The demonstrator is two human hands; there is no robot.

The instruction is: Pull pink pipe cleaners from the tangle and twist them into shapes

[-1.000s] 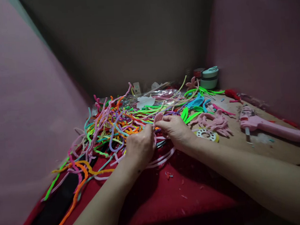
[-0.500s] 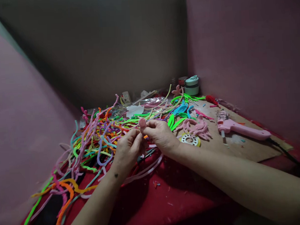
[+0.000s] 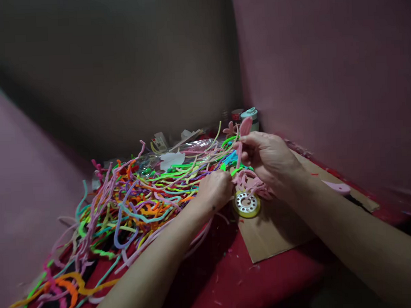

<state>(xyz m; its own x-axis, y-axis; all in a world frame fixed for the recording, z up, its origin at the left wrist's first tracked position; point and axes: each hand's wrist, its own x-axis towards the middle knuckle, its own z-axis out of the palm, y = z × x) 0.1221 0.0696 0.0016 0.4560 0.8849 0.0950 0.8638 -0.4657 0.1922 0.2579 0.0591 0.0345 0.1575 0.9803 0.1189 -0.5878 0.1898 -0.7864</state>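
Note:
My right hand [image 3: 265, 158] pinches a pink fuzzy petal-shaped piece [image 3: 245, 126] with a stem hanging down from its fingers. Lower and to the left, my left hand [image 3: 216, 189] is closed, knuckles up, at the edge of the colourful pipe cleaners [image 3: 155, 188]; whatever its fingers hold is hidden. Looped pink pieces [image 3: 252, 183] lie on the cardboard [image 3: 273, 232] between and below the hands. Just under them is a yellow roll with a white, holed core [image 3: 246, 203].
The glue gun's pink handle [image 3: 339, 187] shows behind my right forearm. A mint-lidded container [image 3: 250, 113] stands at the back, near a clear plastic wrapper [image 3: 205, 146] and a white paper piece [image 3: 172, 160]. Red cloth [image 3: 211, 285] covers the table.
My hands have come apart. The right one has risen to the right with a pink petal piece, and the left has moved right, beside the looped pieces. The view has shifted.

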